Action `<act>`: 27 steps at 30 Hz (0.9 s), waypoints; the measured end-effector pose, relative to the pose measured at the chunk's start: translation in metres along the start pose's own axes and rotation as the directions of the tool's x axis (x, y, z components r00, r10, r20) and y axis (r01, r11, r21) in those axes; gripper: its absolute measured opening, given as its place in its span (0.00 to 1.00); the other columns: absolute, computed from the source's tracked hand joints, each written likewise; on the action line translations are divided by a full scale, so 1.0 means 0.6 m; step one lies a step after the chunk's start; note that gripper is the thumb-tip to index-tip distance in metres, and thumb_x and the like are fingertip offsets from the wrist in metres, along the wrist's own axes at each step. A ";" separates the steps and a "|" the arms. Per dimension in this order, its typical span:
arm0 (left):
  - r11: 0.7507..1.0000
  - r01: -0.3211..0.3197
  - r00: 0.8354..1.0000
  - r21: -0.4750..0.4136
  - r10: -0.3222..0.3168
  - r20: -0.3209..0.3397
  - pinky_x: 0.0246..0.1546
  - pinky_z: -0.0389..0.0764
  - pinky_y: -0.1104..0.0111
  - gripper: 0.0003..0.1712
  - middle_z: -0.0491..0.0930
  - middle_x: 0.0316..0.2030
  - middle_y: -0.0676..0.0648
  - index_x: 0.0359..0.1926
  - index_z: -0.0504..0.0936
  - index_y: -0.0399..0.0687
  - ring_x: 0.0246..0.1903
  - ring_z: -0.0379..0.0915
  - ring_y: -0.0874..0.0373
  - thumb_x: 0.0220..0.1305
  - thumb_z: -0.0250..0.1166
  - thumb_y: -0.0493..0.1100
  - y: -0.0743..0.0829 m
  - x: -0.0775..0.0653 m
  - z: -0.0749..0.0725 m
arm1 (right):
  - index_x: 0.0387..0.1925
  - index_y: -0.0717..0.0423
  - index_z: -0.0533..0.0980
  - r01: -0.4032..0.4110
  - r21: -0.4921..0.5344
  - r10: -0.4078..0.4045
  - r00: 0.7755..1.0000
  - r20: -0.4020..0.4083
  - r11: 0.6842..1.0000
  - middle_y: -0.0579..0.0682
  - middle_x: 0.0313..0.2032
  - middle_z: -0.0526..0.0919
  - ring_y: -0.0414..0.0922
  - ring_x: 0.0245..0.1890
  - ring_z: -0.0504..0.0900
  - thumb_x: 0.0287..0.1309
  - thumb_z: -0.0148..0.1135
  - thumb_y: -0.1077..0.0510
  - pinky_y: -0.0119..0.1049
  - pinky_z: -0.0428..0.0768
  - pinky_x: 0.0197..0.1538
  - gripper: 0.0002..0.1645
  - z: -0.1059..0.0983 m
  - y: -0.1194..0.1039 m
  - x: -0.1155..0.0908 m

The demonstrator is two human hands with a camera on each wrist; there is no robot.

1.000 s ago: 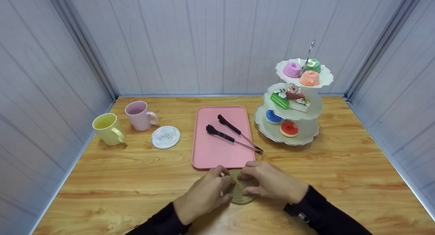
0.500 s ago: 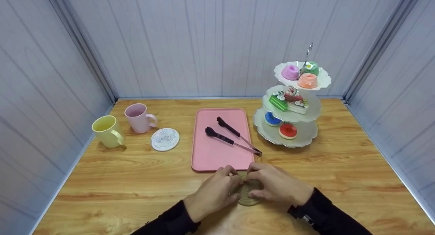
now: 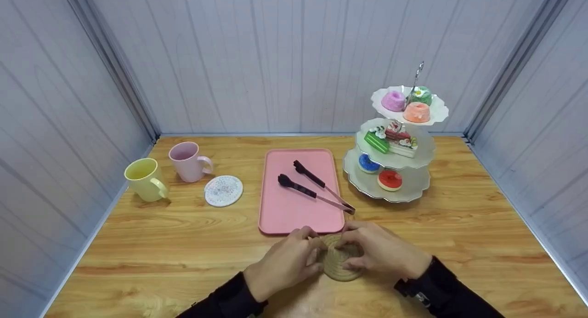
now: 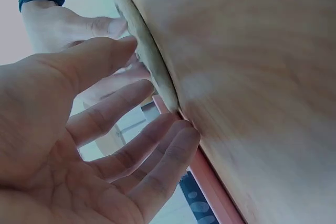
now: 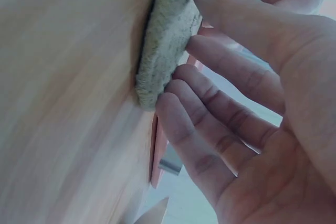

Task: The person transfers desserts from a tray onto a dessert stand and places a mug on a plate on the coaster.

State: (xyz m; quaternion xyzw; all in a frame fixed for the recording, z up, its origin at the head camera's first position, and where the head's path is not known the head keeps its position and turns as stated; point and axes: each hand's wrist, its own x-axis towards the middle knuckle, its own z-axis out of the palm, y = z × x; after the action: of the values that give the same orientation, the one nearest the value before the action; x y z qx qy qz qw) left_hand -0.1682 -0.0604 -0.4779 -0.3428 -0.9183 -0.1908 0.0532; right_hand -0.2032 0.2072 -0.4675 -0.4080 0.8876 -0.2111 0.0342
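A round, woven straw-coloured coaster (image 3: 337, 267) lies flat on the wooden table, just in front of the pink tray (image 3: 279, 217). My left hand (image 3: 289, 258) is at its left edge; in the left wrist view the thumb and fingers reach the edge of the coaster (image 4: 155, 64), loosely spread. From the right, my right hand (image 3: 383, 251) rests its thumb and fingertips on the coaster (image 5: 165, 51), fingers gently bent and not wrapped round it. Black-tipped metal tongs (image 3: 301, 189) lie spread on the tray, their hinge end over its right edge.
A three-tier cake stand (image 3: 402, 194) with toy cakes and doughnuts stands at the back right. On the left are a yellow mug (image 3: 146, 182), a pink mug (image 3: 187, 164) and a white speckled coaster (image 3: 223, 190). Walls (image 3: 275, 60) enclose the back and sides.
The woven coaster has slid a little to the right along the table, and both hands have shifted right with it. The head view has tilted slightly upward.
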 end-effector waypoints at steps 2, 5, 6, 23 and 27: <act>1.000 0.009 1.000 -0.012 -0.009 -0.010 0.45 0.86 0.68 0.18 0.84 0.49 0.50 0.52 0.90 0.53 0.46 0.81 0.57 0.62 0.79 0.50 -0.003 0.001 -0.004 | 0.45 0.43 0.88 -0.013 0.011 0.013 1.000 0.006 1.000 0.40 0.48 0.83 0.39 0.46 0.84 0.53 0.84 0.48 0.36 0.83 0.51 0.18 -0.004 0.004 -0.005; 0.999 0.023 0.999 -0.039 -0.024 -0.025 0.45 0.86 0.68 0.17 0.85 0.48 0.50 0.52 0.90 0.52 0.46 0.81 0.57 0.64 0.78 0.50 -0.007 0.001 -0.011 | 0.45 0.43 0.89 -0.028 0.016 0.028 1.000 0.011 0.999 0.40 0.46 0.83 0.41 0.43 0.83 0.52 0.84 0.48 0.32 0.80 0.47 0.18 -0.010 0.011 -0.012; 0.999 0.023 0.999 -0.044 -0.025 -0.032 0.45 0.87 0.68 0.17 0.85 0.48 0.50 0.52 0.90 0.52 0.46 0.81 0.57 0.65 0.77 0.49 -0.008 0.001 -0.013 | 0.45 0.43 0.89 -0.031 0.016 0.030 0.999 0.010 0.999 0.41 0.45 0.83 0.41 0.42 0.83 0.52 0.85 0.48 0.31 0.79 0.45 0.19 -0.012 0.014 -0.015; 0.989 0.114 0.988 -0.098 -0.123 -0.096 0.48 0.88 0.62 0.17 0.86 0.49 0.48 0.55 0.89 0.49 0.46 0.83 0.55 0.68 0.75 0.49 -0.045 -0.005 -0.038 | 0.46 0.46 0.89 -0.171 0.019 0.172 0.985 -0.012 0.985 0.42 0.43 0.85 0.40 0.42 0.83 0.53 0.84 0.51 0.31 0.80 0.45 0.18 -0.046 0.061 -0.046; 0.986 0.132 0.984 -0.101 -0.142 -0.103 0.48 0.88 0.62 0.18 0.86 0.50 0.47 0.55 0.89 0.49 0.47 0.84 0.55 0.68 0.75 0.49 -0.057 -0.010 -0.045 | 0.44 0.47 0.89 -0.156 -0.013 0.155 0.986 -0.060 0.988 0.43 0.42 0.85 0.41 0.39 0.82 0.50 0.86 0.52 0.31 0.78 0.43 0.18 -0.051 0.073 -0.054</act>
State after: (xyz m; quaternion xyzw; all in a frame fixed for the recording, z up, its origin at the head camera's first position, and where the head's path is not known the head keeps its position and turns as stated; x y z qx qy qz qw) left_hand -0.1869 -0.0981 -0.4648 -0.2698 -0.9254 -0.2557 0.0743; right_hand -0.2199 0.2672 -0.4610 -0.3313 0.9192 -0.2119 0.0211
